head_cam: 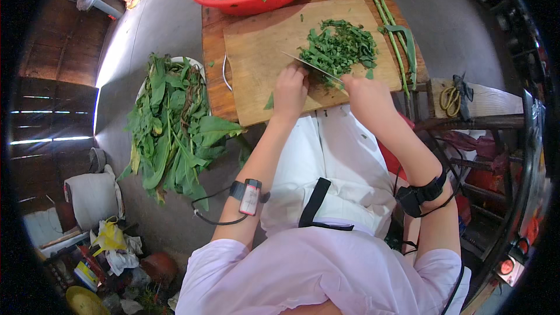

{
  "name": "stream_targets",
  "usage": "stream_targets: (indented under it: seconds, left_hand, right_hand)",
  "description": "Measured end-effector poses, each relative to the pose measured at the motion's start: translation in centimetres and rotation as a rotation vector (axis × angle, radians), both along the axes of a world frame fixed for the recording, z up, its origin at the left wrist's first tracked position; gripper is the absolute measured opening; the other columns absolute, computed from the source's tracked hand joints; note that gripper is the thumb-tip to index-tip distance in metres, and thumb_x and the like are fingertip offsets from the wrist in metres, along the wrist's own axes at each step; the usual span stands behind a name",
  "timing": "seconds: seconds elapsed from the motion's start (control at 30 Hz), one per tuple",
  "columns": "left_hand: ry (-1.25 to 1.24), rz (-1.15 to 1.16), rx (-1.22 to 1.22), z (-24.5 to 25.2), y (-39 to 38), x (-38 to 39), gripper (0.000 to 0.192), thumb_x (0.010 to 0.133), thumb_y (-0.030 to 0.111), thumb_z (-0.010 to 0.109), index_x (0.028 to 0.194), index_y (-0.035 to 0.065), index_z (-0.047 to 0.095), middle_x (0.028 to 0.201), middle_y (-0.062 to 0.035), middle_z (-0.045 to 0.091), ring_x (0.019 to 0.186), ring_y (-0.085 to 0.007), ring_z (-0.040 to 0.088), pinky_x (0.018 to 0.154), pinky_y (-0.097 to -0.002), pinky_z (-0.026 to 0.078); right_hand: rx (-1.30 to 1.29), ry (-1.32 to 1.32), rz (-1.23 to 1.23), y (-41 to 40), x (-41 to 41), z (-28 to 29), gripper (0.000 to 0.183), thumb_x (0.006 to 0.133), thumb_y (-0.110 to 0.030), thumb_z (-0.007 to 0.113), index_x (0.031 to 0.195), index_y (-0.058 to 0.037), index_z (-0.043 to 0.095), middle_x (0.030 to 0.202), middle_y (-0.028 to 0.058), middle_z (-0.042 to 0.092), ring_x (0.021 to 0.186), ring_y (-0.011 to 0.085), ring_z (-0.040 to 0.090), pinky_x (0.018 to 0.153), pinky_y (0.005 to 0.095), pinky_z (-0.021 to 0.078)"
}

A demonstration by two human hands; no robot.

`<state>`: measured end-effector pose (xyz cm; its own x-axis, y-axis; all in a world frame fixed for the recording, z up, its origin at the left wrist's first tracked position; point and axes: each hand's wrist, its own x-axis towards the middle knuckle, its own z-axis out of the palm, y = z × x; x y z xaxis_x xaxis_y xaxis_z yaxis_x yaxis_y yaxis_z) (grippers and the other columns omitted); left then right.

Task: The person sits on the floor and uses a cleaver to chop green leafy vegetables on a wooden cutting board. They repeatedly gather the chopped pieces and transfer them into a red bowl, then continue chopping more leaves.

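Note:
My right hand (369,96) grips the handle of a kitchen knife (313,67), its blade slanting up and left across a wooden cutting board (262,52). Curled fingers of my left hand (292,92) rest on the board beside the blade; what lies beneath them is hidden. Just beyond the knife, chopped green leaves (345,46) form a loose pile on the right half of the board. A single leaf scrap (268,101) lies left of my left wrist.
A red plastic basin (253,5) of chopped greens stands at the table's far end. Whole leafy greens (175,127) spill from a white container at the left. Green stalks (393,35) lie along the wooden table's (214,43) right edge. A wooden rack (481,122) stands right.

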<state>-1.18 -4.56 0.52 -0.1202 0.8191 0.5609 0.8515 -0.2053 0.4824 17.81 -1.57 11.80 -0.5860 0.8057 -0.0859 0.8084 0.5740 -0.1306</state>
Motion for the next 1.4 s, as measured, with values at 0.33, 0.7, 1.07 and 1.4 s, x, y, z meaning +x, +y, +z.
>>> stream_targets:
  seconds: [0.33,0.7,1.07,1.4]
  left_hand:
    - [0.081,0.001,-0.047,1.4,-0.4,0.5,0.015,0.071,0.000,0.066,0.086,0.0026,0.062,0.093,-0.0139,0.057,0.090,-0.0337,0.056,0.077,-0.0440,0.048]
    - [-0.003,0.058,-0.010,0.0,0.1,0.3,0.014,0.071,0.000,0.067,0.083,0.0043,0.062,0.088,-0.0124,0.060,0.086,-0.0327,0.059,0.074,-0.0441,0.050]
    - [0.013,-0.030,-0.094,2.1,0.1,-0.1,0.013,0.075,-0.003,0.062,0.086,0.0019,0.064,0.093,-0.0150,0.060,0.088,-0.0347,0.057,0.078,-0.0436,0.049]
    - [-0.108,-0.045,-0.123,0.9,-0.4,-0.8,0.014,0.075,-0.004,0.060,0.089,0.0004,0.062,0.095,-0.0170,0.059,0.092,-0.0378,0.058,0.080,-0.0457,0.048]
  right_hand:
    - [-0.022,0.292,-0.040,3.4,-5.5,-3.2,0.013,0.086,-0.009,0.060,0.098,-0.0049,0.062,0.085,0.0186,0.068,0.079,0.0382,0.069,0.069,0.0479,0.0551]
    - [-0.037,0.043,-0.010,0.1,0.5,0.1,0.015,0.082,-0.004,0.060,0.096,-0.0059,0.061,0.084,0.0168,0.069,0.076,0.0361,0.070,0.067,0.0475,0.0556]
    - [-0.072,0.321,-0.058,3.3,-4.8,-2.5,0.011,0.087,-0.012,0.061,0.095,-0.0046,0.062,0.084,0.0195,0.068,0.082,0.0399,0.067,0.071,0.0500,0.0533]
    - [-0.144,0.206,-0.073,0.6,0.2,0.5,0.013,0.091,-0.015,0.060,0.092,-0.0022,0.062,0.082,0.0223,0.066,0.080,0.0422,0.065,0.072,0.0521,0.0511]
